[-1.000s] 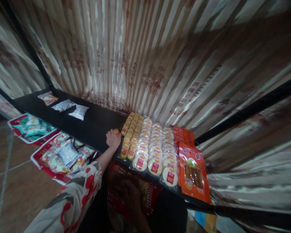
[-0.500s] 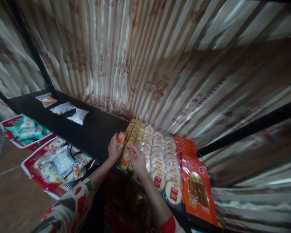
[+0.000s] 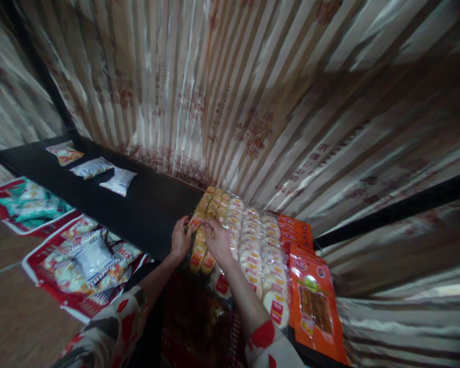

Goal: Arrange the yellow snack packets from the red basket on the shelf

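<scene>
Rows of small yellow-wrapped cake packets (image 3: 209, 209) lie on a black shelf (image 3: 145, 204), beside rows of round white cakes with red labels (image 3: 253, 245). My left hand (image 3: 180, 239) curls at the left edge of the yellow rows, fingers closed on a yellow packet (image 3: 195, 221). My right hand (image 3: 217, 240) is just beside it, fingers pinched down onto the same rows. Both sleeves are white with red flowers.
Orange snack bags (image 3: 310, 291) lie right of the white cakes. Three small packets (image 3: 117, 180) sit further left on the shelf. Red-rimmed sacks of snacks (image 3: 88, 255) rest on the floor at left. A striped curtain (image 3: 222, 92) hangs behind.
My right hand came up from below the shelf onto the yellow rows. My left hand lifted a yellow packet and brought it against the rows. The view shifted slightly.
</scene>
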`<state>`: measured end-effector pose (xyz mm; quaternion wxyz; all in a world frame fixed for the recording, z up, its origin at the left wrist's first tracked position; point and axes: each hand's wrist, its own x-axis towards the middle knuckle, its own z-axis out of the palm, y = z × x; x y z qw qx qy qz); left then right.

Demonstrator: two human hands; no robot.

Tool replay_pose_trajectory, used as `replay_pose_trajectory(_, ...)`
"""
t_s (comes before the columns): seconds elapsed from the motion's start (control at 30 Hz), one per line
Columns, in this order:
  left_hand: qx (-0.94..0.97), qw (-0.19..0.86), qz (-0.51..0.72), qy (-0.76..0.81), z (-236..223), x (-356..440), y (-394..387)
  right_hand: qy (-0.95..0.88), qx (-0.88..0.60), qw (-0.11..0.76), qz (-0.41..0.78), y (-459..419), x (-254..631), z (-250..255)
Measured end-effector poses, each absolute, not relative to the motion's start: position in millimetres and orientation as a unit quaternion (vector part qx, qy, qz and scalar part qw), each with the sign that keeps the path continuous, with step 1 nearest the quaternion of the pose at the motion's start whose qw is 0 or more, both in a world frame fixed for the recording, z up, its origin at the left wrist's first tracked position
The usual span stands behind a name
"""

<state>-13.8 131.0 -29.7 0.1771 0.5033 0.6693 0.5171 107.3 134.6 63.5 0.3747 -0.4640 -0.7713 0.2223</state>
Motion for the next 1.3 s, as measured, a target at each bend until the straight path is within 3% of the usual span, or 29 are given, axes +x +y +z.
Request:
replay_pose_trajectory(0.33,0.527,0.138,0.479,0.689,-29,-12,133,-0.817,-0.477,0.289,0.146,157,93,65)
replay_pose_trajectory(0.77,0.531,0.154,0.475,0.685,-27,-13,133,-0.868,-0.486,0.093,0.046,182,74,63)
replay_pose_trajectory(1.3,0.534,0.178,0.458,0.689,-28,-15,134,-0.866,-0.491,0.082,0.050,186,80,43)
